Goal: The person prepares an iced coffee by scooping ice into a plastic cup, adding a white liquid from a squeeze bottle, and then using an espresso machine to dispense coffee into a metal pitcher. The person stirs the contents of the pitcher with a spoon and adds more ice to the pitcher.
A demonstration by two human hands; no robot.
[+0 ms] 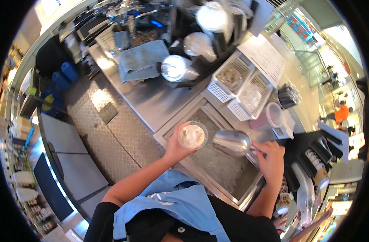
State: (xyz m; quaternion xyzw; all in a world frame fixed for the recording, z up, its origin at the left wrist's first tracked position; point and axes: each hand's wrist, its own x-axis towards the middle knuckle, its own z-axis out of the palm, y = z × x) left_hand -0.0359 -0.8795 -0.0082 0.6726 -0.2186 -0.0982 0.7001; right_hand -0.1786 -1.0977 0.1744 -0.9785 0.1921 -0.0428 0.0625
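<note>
My left hand (176, 146) grips a clear plastic cup (193, 135) that holds a light brown drink with ice on top. The cup is over the near edge of a steel ice bin (220, 166). In my right hand (269, 157) is the handle of a metal ice scoop (232, 142), tilted with its mouth towards the cup but apart from it. Loose ice (223, 169) lies in the bin below both. Whether any ice is left in the scoop I cannot tell.
Beyond the bin stand white plastic baskets (245, 105), a plastic tub (274, 115) and black straws (288, 95). Cup dispensers (317, 169) line the right. A blue cloth (143, 60) lies on the steel counter (136, 101). Other people's hands (281, 222) show at lower right.
</note>
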